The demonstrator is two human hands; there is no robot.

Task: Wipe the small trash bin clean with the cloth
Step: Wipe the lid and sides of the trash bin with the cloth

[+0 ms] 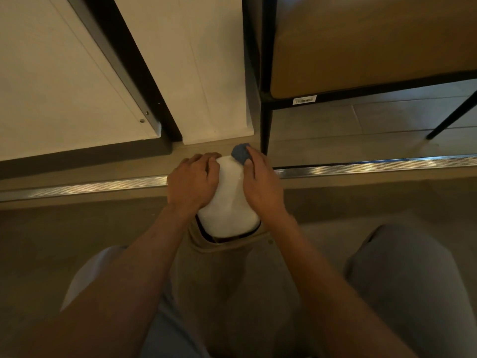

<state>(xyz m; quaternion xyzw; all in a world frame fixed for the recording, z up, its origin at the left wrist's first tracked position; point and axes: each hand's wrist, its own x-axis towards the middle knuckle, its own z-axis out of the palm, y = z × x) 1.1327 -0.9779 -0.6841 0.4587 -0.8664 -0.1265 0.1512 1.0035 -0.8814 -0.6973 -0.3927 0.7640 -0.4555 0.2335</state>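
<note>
- A small white trash bin (228, 200) lay on its side between the person's two hands, its closed base pointing away toward a metal floor strip (361, 165) and its mouth toward the person.
- The bin's mouth was mostly hidden; only a dark rim edge showed at the near end, against tan fabric over the person's lap.
- The left hand (192, 183) rested on the bin's left side, fingers curled over its far end and holding it in place.
- The right hand (260, 182) pressed against the bin's right side, its fingers gripping a blue cloth (240, 153) at the bin's far right corner.
- Only a small bunched part of the cloth showed; the rest was covered by the fingers.
- Both forearms reached in from the bottom edge, cut off there.
- Pale grey trouser knees sat at the lower left and lower right, dim and partly out of view.
- Beyond the strip stood white panels (64, 73) with a black frame on the left.
- At upper right was a black metal-framed shelf (267, 120) with a brown board, bearing a barcode label (304, 100) too small to read.
</note>
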